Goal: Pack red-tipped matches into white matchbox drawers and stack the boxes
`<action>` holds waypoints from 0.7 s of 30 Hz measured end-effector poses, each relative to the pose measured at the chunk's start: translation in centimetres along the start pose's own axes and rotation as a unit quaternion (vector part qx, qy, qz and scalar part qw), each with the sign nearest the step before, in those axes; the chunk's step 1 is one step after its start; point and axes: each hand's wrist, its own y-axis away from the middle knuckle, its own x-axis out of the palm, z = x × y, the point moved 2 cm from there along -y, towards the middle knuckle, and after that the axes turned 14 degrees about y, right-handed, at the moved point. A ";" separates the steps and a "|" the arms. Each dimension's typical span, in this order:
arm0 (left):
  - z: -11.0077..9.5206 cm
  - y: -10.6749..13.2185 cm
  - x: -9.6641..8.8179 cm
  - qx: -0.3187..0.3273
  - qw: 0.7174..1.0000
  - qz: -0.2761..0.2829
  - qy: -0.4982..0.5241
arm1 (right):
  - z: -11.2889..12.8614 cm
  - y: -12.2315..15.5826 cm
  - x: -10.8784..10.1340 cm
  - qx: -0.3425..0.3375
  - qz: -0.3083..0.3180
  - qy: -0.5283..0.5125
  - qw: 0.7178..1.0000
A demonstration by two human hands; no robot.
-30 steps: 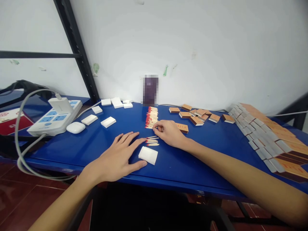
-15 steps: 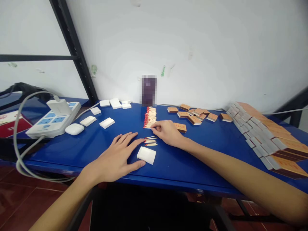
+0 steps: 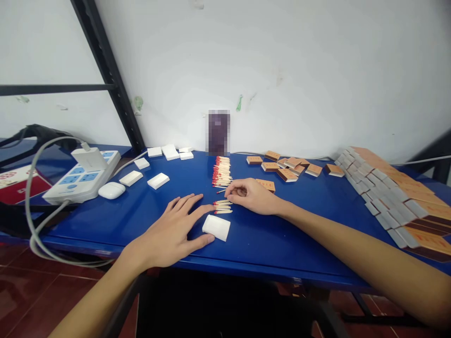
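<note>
My right hand (image 3: 252,196) pinches a single match (image 3: 221,191) by its plain end, the head pointing left. Behind it lies a long row of red-tipped matches (image 3: 221,172), side by side on the blue table (image 3: 268,239). A smaller group of matches (image 3: 223,207) sits just in front. My left hand (image 3: 172,232) is spread flat on the table. Its index fingertip rests against the heads of the small group, and its thumb touches the edge of a white matchbox tray (image 3: 216,227), which seems to lie upside down.
Several white trays (image 3: 158,180) lie at the back left, near a white earbud case (image 3: 112,189) and a power strip (image 3: 82,176) with a cable. Loose matchbox covers (image 3: 287,174) are at the back right. Stacked matchboxes (image 3: 391,197) stand far right. A blurred dark upright object (image 3: 219,133) leans against the wall.
My right hand has drawn back toward me from the long row, and one match now shows apart from it at my fingertips. My left hand stays in place.
</note>
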 end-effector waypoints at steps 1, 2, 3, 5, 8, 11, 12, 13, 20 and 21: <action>0.0 0.0 0.0 0.000 1.000 0.001 0.003 | 0.0 0.1 0.0 0.004 -0.001 -0.009 1.000; 0.0 0.0 0.0 0.001 1.000 0.002 0.006 | 0.0 0.2 0.0 0.005 -0.005 -0.010 1.000; 0.0 0.1 -0.1 0.002 1.000 0.002 0.011 | 0.1 0.2 0.1 0.002 -0.008 -0.003 1.000; 0.1 0.1 -0.1 0.003 1.000 0.000 0.019 | 0.3 0.3 0.2 -0.012 -0.015 0.026 0.999; 0.1 0.1 -0.1 0.002 1.000 0.000 0.029 | 0.5 0.4 0.3 -0.037 -0.022 0.059 0.997; 0.0 0.2 -0.2 0.003 0.999 0.000 0.034 | 0.6 0.5 0.4 -0.057 -0.023 0.062 0.996; 0.0 0.2 -0.2 0.003 0.999 -0.001 0.036 | 0.5 0.5 0.4 -0.063 -0.024 0.062 0.996; 0.0 0.2 -0.3 0.003 0.999 -0.003 0.037 | 0.5 0.5 0.4 -0.067 -0.027 0.060 0.996; -0.1 0.1 -0.2 -0.002 0.999 -0.007 0.040 | 0.3 0.8 0.6 -0.101 -0.055 0.050 0.992; -0.1 0.1 -0.2 -0.001 0.999 -0.007 0.041 | 0.3 0.9 0.6 -0.117 -0.055 0.061 0.990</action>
